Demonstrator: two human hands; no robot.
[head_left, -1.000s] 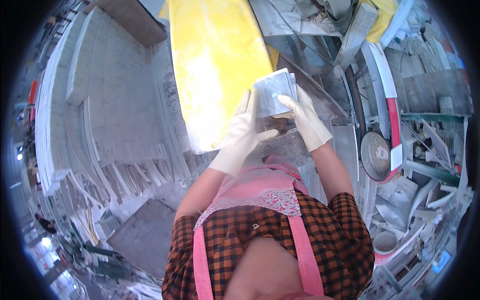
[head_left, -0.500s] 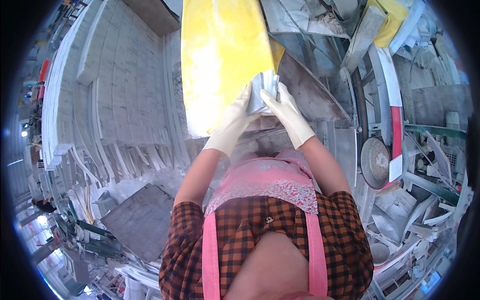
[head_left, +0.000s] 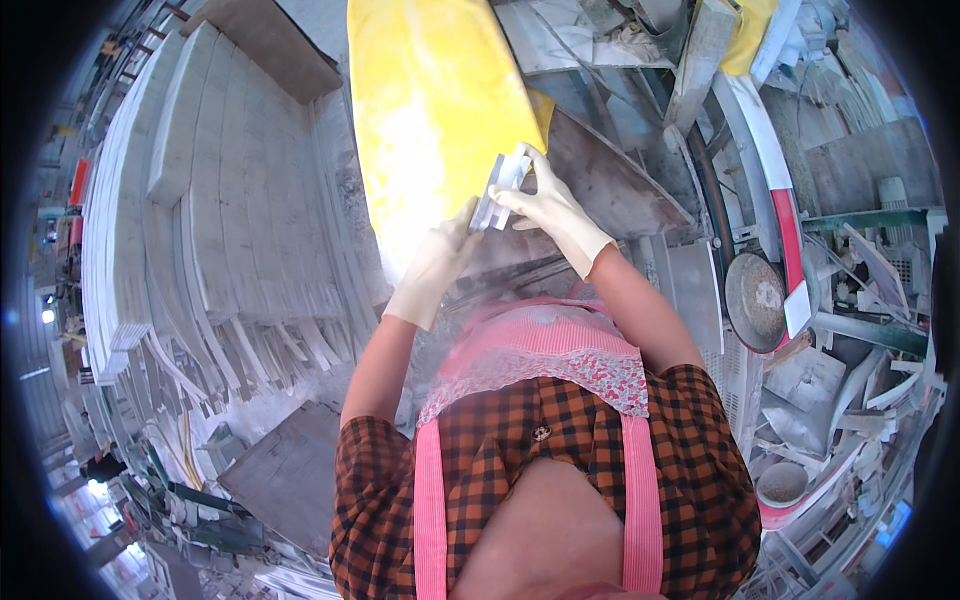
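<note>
A small stack of grey-white, block-like strips [head_left: 503,188] is held over the near right edge of a yellow covered surface [head_left: 435,110]. My right hand [head_left: 552,208], in a cream rubber glove, closes around the right side of the stack, thumb across its front. At the lower left end, the gloved fingers of my left hand [head_left: 437,262] pinch against the strips; their tips are partly hidden. The stack is tilted, its upper end leaning right. What the strips are made of I cannot tell.
Tall stacks of grey-white slabs [head_left: 250,190] stand to the left, with thin strips hanging below. A brown board [head_left: 610,165] slants right of the yellow cover. Farther right are a round dusty pan [head_left: 756,302], a red-and-white bar [head_left: 787,235] and piled scraps. A flat board [head_left: 285,460] lies lower left.
The stack has tipped and shifted slightly left. My left hand has slid down and left to its lower end, while my right hand keeps hold of the right side.
</note>
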